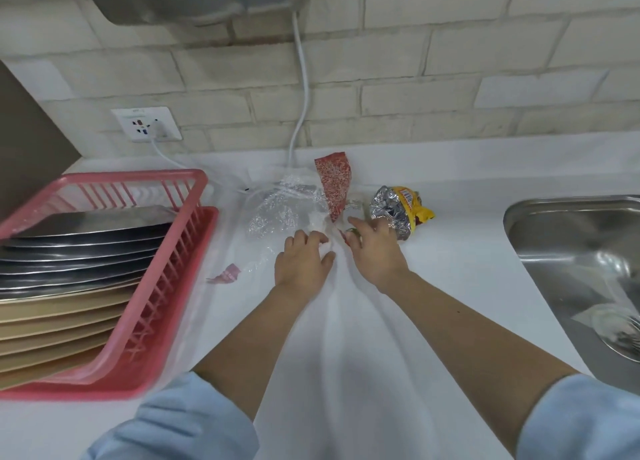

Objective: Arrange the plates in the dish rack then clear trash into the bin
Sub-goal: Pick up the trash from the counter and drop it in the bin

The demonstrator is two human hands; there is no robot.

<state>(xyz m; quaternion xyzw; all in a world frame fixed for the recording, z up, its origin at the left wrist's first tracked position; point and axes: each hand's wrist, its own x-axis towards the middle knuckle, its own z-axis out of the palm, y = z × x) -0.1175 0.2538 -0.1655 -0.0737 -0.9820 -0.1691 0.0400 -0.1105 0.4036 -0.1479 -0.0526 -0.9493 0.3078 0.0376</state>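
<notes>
Your left hand (302, 262) has fingers curled, gripping the clear plastic bag (280, 210) mid-counter (450, 286). Your right hand (375, 248) reaches beside it, fingers loosely spread over small trash. Plates (79, 251) stand in the pink rack (166, 269), left. Foil wrapper (398, 213) just right.

We are in a home kitchen. We see a steel sink (581, 251) set into the white desk (450, 286), a pink dish rack (166, 279) full of plates (76, 251), and a brick-tiled wall (450, 61) with a socket (147, 125).
</notes>
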